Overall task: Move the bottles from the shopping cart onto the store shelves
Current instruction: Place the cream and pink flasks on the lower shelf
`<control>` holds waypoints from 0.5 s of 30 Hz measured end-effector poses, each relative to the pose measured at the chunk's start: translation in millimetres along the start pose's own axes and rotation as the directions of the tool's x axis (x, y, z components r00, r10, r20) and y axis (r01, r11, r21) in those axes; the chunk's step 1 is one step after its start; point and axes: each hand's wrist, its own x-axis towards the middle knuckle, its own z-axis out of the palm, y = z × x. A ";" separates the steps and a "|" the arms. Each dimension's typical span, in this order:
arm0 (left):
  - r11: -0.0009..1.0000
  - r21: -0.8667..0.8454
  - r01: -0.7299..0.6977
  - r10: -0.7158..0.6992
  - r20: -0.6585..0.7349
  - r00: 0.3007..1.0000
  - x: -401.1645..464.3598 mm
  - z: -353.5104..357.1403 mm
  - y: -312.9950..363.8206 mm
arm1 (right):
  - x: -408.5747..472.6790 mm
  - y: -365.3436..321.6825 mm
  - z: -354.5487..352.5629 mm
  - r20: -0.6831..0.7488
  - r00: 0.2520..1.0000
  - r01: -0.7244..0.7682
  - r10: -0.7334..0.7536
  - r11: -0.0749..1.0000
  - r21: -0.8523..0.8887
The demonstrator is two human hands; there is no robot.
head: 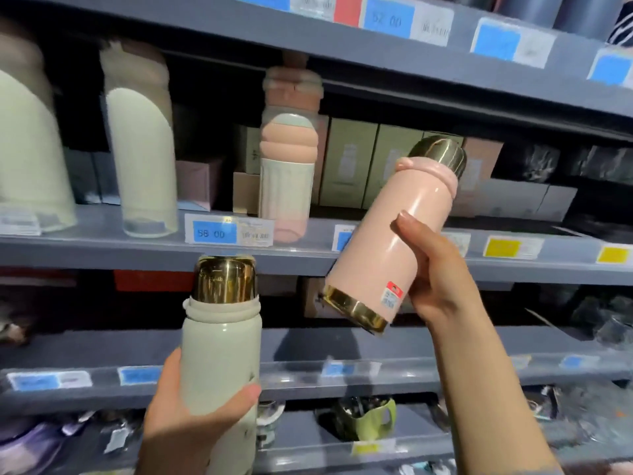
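Observation:
My left hand [178,416] grips a pale green bottle [221,351] with a gold cap, held upright in front of the lower shelves. My right hand [435,269] holds a pink bottle [390,234] with a gold cap and gold base, tilted with its top leaning right and up toward the middle shelf [102,248]. On that grey shelf stand two tall cream bottles [142,159] and a pink and mint ribbed bottle [287,176]. The shopping cart is out of view.
Boxed goods [349,162] fill the back of the middle shelf. Price tags [214,233] line the shelf edges. The upper shelf [445,70] overhangs closely. A green mug [373,419] and wrapped items lie on the lowest shelf.

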 end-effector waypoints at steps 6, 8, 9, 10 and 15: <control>0.978 0.195 -0.068 0.087 -0.094 0.992 -7.4 4.2 24.7 | 52.2 -26.6 13.4 0.003 1.000 0.010 -0.011 0.949 0.314; 0.973 0.202 -0.108 0.139 -0.145 0.980 -11.0 13.1 34.1 | 71.6 -32.2 13.3 -0.034 0.999 0.028 -0.016 0.921 0.388; 0.974 0.193 -0.118 0.153 -0.177 0.972 -12.7 18.9 38.1 | 79.4 -34.6 12.4 -0.059 0.998 0.047 -0.025 0.911 0.410; 0.972 0.193 -0.132 0.170 -0.198 0.965 -13.4 23.5 40.8 | 85.8 -36.4 10.6 -0.088 0.996 0.068 -0.034 0.906 0.418; 0.953 0.251 -0.171 0.224 -0.203 0.953 -7.8 33.7 37.4 | 111.8 -35.4 -3.8 -0.202 0.975 0.147 -0.087 0.942 0.302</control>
